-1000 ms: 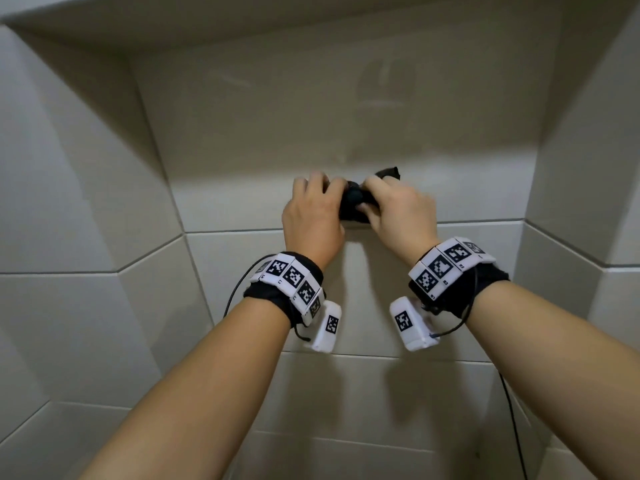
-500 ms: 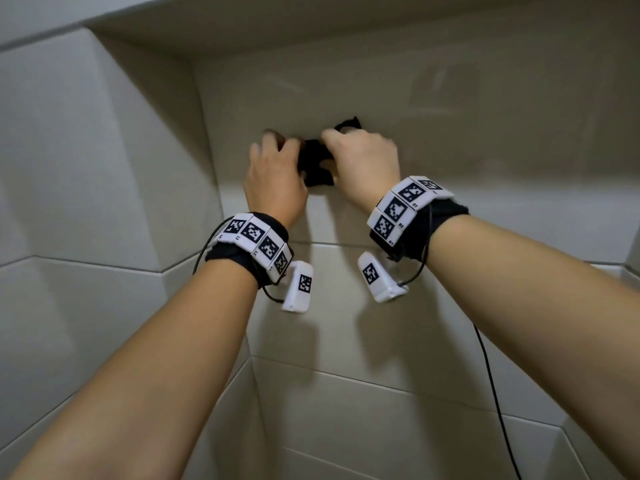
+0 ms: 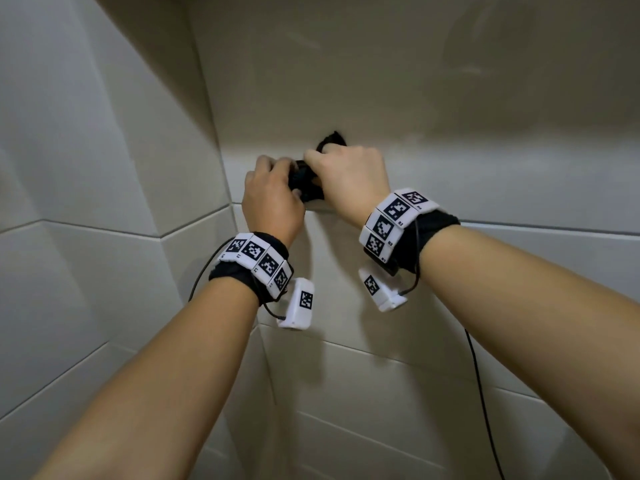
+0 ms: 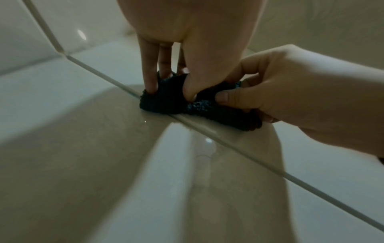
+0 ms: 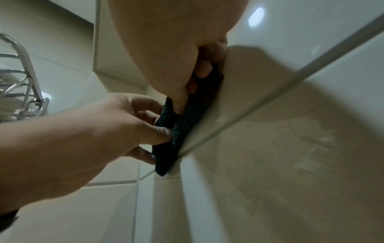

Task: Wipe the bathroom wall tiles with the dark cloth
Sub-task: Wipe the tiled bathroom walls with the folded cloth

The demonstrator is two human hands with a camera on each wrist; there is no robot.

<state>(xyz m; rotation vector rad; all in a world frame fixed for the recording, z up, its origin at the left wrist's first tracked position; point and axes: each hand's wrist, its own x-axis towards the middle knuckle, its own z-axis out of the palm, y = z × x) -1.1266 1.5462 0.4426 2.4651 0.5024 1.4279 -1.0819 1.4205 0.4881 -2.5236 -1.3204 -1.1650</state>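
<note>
Cloth [image 3: 306, 183] sits bunched against the wall [image 3: 450, 174], pressed onto the tile just above a horizontal grout line [image 4: 207, 129] and close to the inside corner. Your left hand [image 3: 273, 202] grips its left end: in the left wrist view your fingers [image 4: 149, 77] reach down over the far edge while the thumb digs into the near face, so the fabric is pinched between them. Your right hand [image 3: 349, 178] grips the right end; its thumb [image 4: 225, 97] lies flat along the top fold and the curled fingers wrap underneath. Both hands sit just beside each other with only a short span of cloth showing between them. In the head view a small dark loop of cloth [image 3: 332, 142] pokes out above your right knuckles. The right wrist view shows the cloth [image 5: 182, 125] standing edge-on against the tile, its lower corner touching the grout line, with your left hand [image 5: 116, 125] pinching it from the side. A chrome wire rack [image 5: 22, 85] is fixed to the side wall, well apart from the cloth. The tiles are glossy and pale, and a round ceiling light is reflected [image 5: 256, 16] in one of them. Both wrists carry marker bands [image 3: 258, 259] with cables hanging from them.
</note>
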